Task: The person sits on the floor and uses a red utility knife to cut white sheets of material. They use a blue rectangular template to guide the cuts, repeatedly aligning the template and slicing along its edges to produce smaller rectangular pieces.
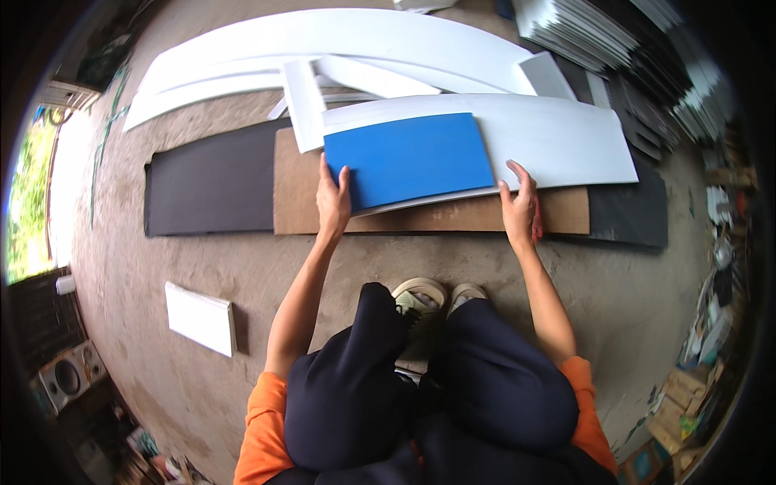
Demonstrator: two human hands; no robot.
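A flat blue rectangular sheet (408, 158) lies on a long white panel (566, 137), slightly tilted. At the sheet's left end is my left hand (333, 202), its thumb over the blue face and its fingers along the edge. My right hand (519, 206) is just off the sheet's lower right corner, by the white panel's near edge, with thumb and forefinger apart. A slim red object (537, 222) shows beside that hand, partly covered; whether the hand touches it cannot be told. Beneath lie brown cardboard (436, 220) and a long black sheet (214, 186).
Long white panels and strips (339, 36) lie on the floor beyond. A short white stack (200, 319) rests on the concrete at left. Sheets are piled (578, 36) at the far right. A speaker (65, 377) stands lower left, and scraps line the right side (687, 388).
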